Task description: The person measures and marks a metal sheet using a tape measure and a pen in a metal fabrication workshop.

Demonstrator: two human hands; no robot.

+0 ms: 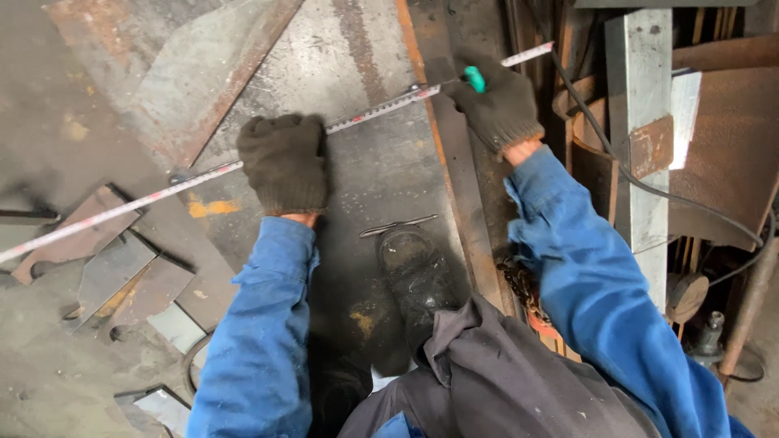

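Tape [369,115] lies across steel plate [381,174]; left hand [284,162] presses it flat, right hand [495,101] closed on green marker [475,79]. Judgement: keep tape taut and straight, mark at the edge.

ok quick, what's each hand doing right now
left hand: gloved, pressed flat on the tape measure against the steel plate.
right hand: gloved, closed on a green-tipped marker at the tape.

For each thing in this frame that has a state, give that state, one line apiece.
tape measure: stretched flat across the plate, slanting.
left hand: gloved, pressing the tape down.
right hand: gloved, gripping a green-tipped marker at the tape.
steel plate: lying flat, rust-streaked.
boot: planted on the plate.
scrap offcuts: loose on the floor.
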